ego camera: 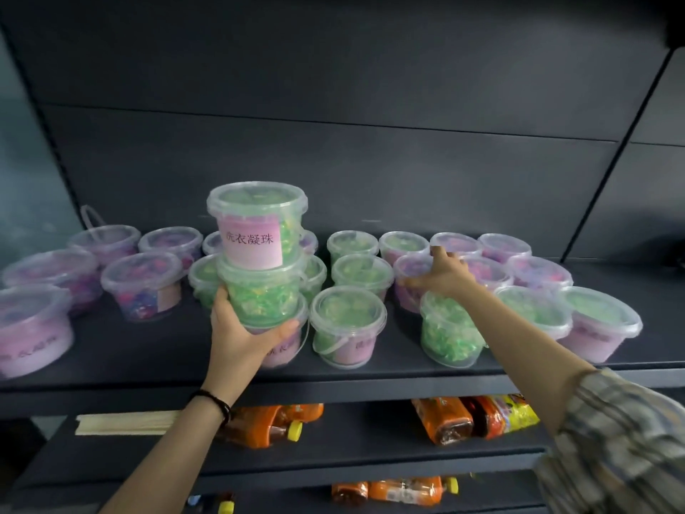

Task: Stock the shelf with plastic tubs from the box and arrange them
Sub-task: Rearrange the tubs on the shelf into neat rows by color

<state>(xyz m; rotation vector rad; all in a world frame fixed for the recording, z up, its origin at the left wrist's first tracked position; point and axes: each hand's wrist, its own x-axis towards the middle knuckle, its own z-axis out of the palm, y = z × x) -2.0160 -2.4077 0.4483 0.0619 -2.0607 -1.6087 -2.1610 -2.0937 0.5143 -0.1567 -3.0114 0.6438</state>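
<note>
Head view: left hand [241, 330] round stacked green tubs [259, 291], right hand [444, 273] spread on hemmed-in purple tub [407, 302]

furniture: dark grey matte metal shelf unit [333, 387], seamed back panel [333, 87], two lower boards | left: pale teal-grey wall [22, 142] | right: slanted dark upright post [608, 150] | light: dim, soft, even

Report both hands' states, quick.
Left hand: grips the lower green tub of a two-tub stack.
Right hand: open, fingers touching the lid of a purple tub.
</note>
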